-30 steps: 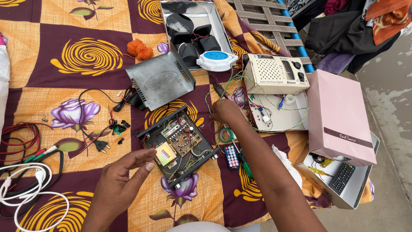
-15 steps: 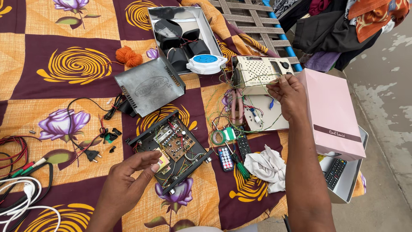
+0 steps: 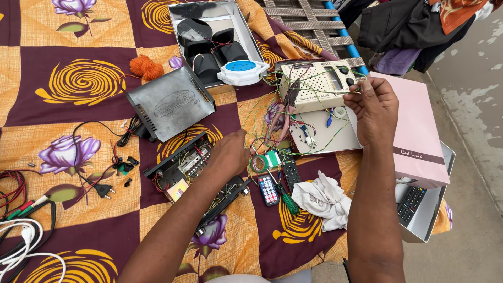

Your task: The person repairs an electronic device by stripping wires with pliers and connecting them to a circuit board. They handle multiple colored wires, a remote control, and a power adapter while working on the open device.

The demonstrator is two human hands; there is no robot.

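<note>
Wires (image 3: 272, 112) tangle between hands, over radio (image 3: 319, 91)

Pink box (image 3: 419, 136) beside right hand (image 3: 373, 107)

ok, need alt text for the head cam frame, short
Seen from above, a person's right hand pinches thin green wires beside a cream radio, while the left hand rests on an open circuit chassis. They lie on a maroon and orange floral cloth with a grey metal cover, small remotes, a white rag and a pink box.
</note>
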